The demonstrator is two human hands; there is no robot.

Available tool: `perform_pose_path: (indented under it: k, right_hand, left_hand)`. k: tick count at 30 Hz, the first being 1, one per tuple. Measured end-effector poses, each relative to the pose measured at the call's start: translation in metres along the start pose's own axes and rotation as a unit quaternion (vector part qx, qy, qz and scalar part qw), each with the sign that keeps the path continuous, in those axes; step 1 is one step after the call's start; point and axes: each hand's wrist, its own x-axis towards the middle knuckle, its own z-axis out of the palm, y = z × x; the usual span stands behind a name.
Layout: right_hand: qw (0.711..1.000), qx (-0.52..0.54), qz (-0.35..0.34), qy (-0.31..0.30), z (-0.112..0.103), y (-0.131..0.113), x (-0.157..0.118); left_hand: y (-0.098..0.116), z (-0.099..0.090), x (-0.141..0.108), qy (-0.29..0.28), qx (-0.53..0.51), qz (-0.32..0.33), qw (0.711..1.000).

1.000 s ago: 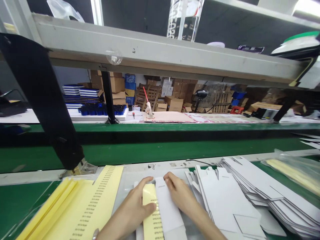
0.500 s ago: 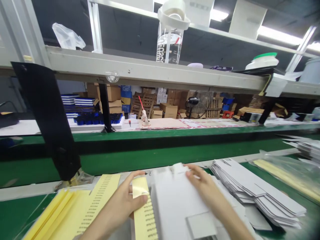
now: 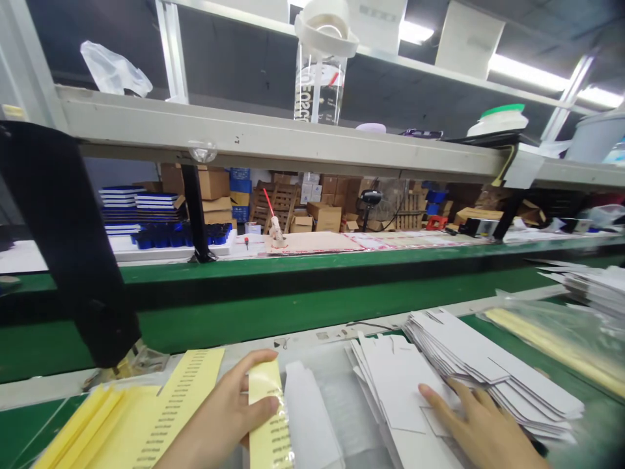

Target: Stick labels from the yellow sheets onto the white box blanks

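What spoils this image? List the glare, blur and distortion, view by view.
Head view: ceiling lights burn out white at upper right; glare whitens the top of the yellow label strip in the left hand. Head view: right hand looks slightly soft; fine print is barely legible; black post leans, apparently from wide-angle distortion.

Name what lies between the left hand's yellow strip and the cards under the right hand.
A narrow white piece, then greyish surface, in the head view.
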Motion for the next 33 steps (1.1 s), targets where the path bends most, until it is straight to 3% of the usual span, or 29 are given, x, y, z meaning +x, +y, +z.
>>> perform_pose_path:
  k: [5,8,10,16,19,22,24,26,28,30,33]
  right_hand:
    - [0.995,0.041,0.051,-0.077,0.002,0.015,-0.029]
    - [0.984,0.055,0.140,-0.100,0.010,-0.003,-0.033]
    - [0.981,0.059,0.151,-0.109,0.016,-0.021,-0.029]
    - [0.990,0.015,0.082,-0.114,0.013,-0.058,-0.003]
    - [0.996,-0.070,0.040,-0.032,0.001,-0.071,-0.003]
    - [0.989,-0.074,-0.117,0.049,-0.001,-0.093,-0.017]
    - [0.960,-0.062,-0.268,0.054,0.009,-0.111,-0.031]
    - [0.926,-0.070,-0.368,0.044,0.027,-0.124,-0.040]
    - [0.916,-0.086,-0.392,0.029,0.045,-0.129,-0.041]
    - [0.924,-0.101,-0.368,0.008,0.055,-0.125,-0.036]
    - [0.944,-0.082,-0.318,-0.021,0.047,-0.120,-0.024]
  left_hand:
    - [-0.009,-0.001,0.008,-0.020,0.014,-0.002,1.000]
    - [-0.015,0.000,0.011,-0.023,0.021,-0.001,1.000]
    - [-0.018,0.001,0.012,-0.021,0.030,0.002,0.999]
    - [-0.014,0.002,0.009,-0.015,0.016,-0.001,1.000]
    - [-0.003,0.004,0.002,-0.001,0.004,0.006,1.000]
    - [0.008,0.006,-0.005,0.010,-0.008,0.006,1.000]
    - [0.011,0.007,-0.006,0.009,-0.011,0.001,1.000]
    - [0.010,0.007,-0.004,0.000,-0.016,-0.003,1.000]
    - [0.004,0.006,0.000,-0.013,-0.027,0.000,1.000]
    - [-0.002,0.004,0.003,-0.025,-0.033,0.008,0.999]
    - [-0.006,0.003,0.005,-0.036,-0.033,0.020,0.999]
